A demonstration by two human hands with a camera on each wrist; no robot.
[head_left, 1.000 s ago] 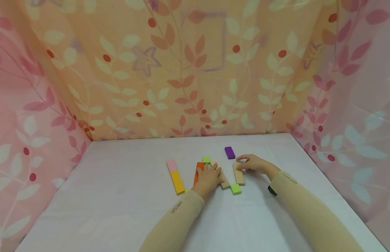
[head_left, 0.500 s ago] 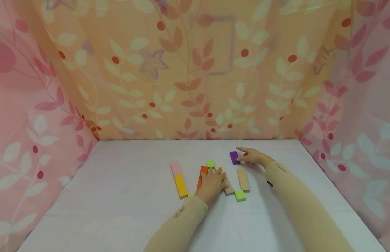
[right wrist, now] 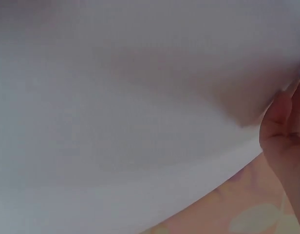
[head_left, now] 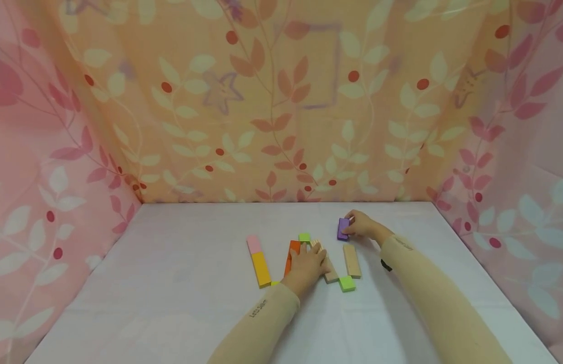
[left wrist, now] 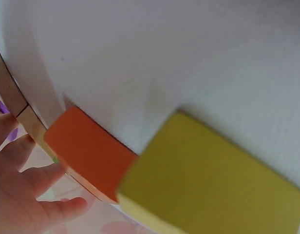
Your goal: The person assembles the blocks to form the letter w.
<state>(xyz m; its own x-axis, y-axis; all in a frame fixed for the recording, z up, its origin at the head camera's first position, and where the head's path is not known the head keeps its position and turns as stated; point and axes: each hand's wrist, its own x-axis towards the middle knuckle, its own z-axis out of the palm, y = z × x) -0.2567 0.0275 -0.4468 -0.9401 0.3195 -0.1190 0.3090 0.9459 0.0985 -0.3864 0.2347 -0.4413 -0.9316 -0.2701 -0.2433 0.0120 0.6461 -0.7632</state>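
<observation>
Right hand: the right hand (head_left: 364, 225) pinches the purple block (head_left: 342, 228) between thumb and fingers, at the far right of the group of blocks on the white table (head_left: 172, 283). In the right wrist view only a fingertip edge (right wrist: 286, 141) and blurred table show.

Change: half a second ago the purple block lay flat with straight fingers touching it; now it stands tipped up on an edge with the fingers curled round it. A second ago this hand was at the plain wooden block (head_left: 352, 261), which now lies by itself just in front of the purple one. I judge this a fresh grip, the block barely clear of the table.

Purple block: a small, flat rectangular piece, solid violet, its broad face turned toward the camera, tilted slightly.

Left hand: the left hand (head_left: 306, 263) lies flat with straight, relaxed fingers, pressing on the orange block (head_left: 291, 254) and a second wooden block (head_left: 329, 273) beside it. It has kept this place across all three moments. The left wrist view shows the fingers (left wrist: 23, 195) spread beside the orange block (left wrist: 86, 151).

Nearby: a small green square (head_left: 304, 236) beyond the fingertips, another green square (head_left: 347, 283) at the near end of the wooden pieces.

Further out: a pink block (head_left: 253, 243) end to end with a yellow block (head_left: 262, 269), left of the hand.

Surround: leaf-patterned curtain (head_left: 281, 101) on three sides.
</observation>
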